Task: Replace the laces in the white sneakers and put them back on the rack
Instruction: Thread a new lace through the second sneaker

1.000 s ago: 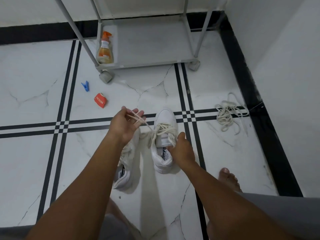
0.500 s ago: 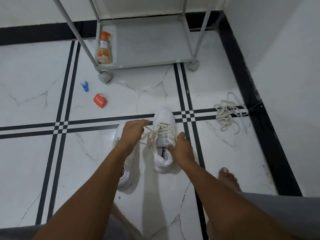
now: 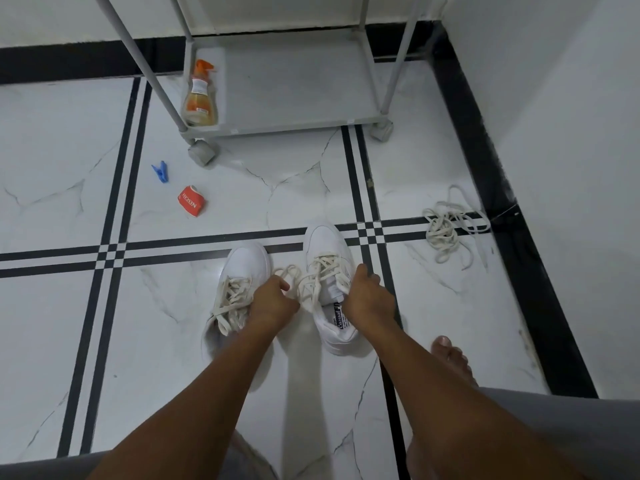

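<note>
Sneakers, two white ones, stand side by side on the marble floor [image 3: 69,341] at the lower centre of the frame, toes pointing to the top. Nearest, at the lower right, a bare foot [image 3: 450,358] rests on the tiles. The left sneaker [image 3: 242,268] is laced in cream, and the left forearm crosses over its heel. The right sneaker [image 3: 323,244] sits a little higher in the frame, its printed insole showing at the opening. The left hand [image 3: 272,301] lies between the two shoes with its fingers curled, pinching a loop of the cream lace [image 3: 311,282] of the right sneaker. The right hand [image 3: 369,296] curls over the right edge of that shoe's opening, gripping the lace there.

Farther up, at the right, a loose tangle of old laces [image 3: 446,230] lies across the black tile stripe near the wall. At the left centre are a red packet [image 3: 191,201] and, just above it, a blue clothes peg [image 3: 160,172]. At the top of the frame stands the grey rack [image 3: 294,84] on castors, with an orange spray bottle [image 3: 201,98] on the left end of its bottom shelf.
</note>
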Demonstrator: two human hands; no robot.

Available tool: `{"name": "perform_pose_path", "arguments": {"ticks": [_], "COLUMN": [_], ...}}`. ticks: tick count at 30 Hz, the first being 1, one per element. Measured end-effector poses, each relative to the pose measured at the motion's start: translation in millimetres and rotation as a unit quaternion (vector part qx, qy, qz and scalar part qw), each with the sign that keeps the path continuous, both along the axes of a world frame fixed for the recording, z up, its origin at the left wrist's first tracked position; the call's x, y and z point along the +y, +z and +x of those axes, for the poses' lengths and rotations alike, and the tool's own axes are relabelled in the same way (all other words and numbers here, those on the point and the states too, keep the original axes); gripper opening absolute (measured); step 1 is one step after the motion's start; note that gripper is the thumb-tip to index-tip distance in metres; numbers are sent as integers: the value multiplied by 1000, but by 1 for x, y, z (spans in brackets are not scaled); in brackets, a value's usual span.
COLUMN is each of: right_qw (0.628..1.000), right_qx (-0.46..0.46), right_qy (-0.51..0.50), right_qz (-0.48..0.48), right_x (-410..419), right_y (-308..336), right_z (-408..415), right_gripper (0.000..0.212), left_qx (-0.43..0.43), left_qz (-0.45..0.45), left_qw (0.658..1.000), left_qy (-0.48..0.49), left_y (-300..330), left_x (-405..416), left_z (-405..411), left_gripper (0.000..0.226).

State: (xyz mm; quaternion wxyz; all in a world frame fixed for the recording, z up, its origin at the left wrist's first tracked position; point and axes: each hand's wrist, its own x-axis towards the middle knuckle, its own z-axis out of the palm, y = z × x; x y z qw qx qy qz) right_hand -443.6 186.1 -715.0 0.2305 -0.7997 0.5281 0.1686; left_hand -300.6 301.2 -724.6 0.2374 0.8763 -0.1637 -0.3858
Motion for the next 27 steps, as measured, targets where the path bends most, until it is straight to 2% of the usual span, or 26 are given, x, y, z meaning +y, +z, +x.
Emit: {"name": "perform_pose_path", "arguments": {"ticks": [2,5,7,9,15,17,23,25,27], "right_qw": [1000,1000,1000,1000,1000,1000,1000,997,990], "right_qx": [-1,2,4,6,6,4,-8,-26,-61], "right_qy": [-1,3,7,12,14,13,12,35,64], "right_qz": [5,7,6,6,0,-4,-18,-64,-106], "right_x": [-1,-2,-3,-3,-2,-1,2,5,7], "right_y": [-1,-2,-3,-4,-5,-6,-3,0,2], "right_z": [0,0,1,1,1,1,1,1,3], "right_gripper": [56,54,53,55,59,60,56,51,47], "left_qx": [-55,-148,-214,-240,-196,-183,-168,-126,-40], "left_qz": [40,95,131,139,101,99,92,27,-73], "left_qw": [994,967,941,931,962,965,970,990,992], "left_qy": [-85,-183,-229,-238,-163,-159,-152,-61,96], "left_y": [-6,-6,-3,-7,-25,-27,-28,-23,-10], "left_x": [0,-9,-14,-15,-21,-26,-30,-30,-32], "left_z": [1,2,3,5,14,16,15,18,22], "left_gripper": [35,29,24,21,22,27,18,14,4]}}
